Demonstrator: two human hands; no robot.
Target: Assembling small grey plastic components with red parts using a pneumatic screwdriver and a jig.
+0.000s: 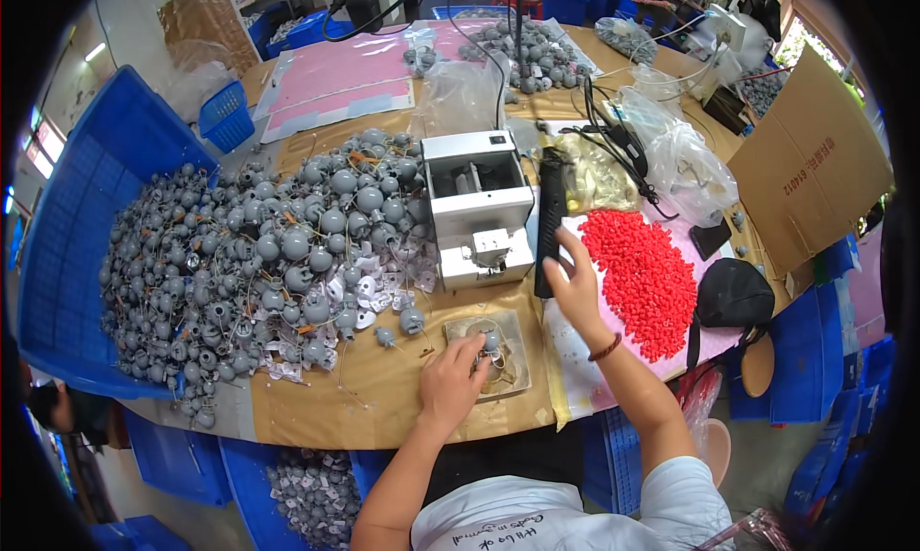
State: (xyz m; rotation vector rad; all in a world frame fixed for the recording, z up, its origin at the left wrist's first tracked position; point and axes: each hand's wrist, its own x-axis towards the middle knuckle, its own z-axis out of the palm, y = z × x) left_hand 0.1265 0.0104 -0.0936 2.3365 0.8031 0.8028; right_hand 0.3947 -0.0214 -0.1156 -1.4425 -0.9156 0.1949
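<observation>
In front of me a small square plate (513,380) lies on the brown-covered table. On it sits a small grey round part (492,341) with thin wire. My left hand (452,382) rests at the plate's left side, its fingers closed against that part. My right hand (577,285) is raised farther forward, thumb and fingers apart, beside a long black bar (550,206); whether it touches the bar I cannot tell. A white machine (479,206) with an open top stands beyond the plate.
A large heap of grey ball-shaped parts (297,244) spills from a blue bin (57,283) on the left. Small red pieces (642,283) are piled at right, near a black pouch (736,292) and a cardboard flap (815,168). Cables (623,139) and plastic bags (685,158) lie behind.
</observation>
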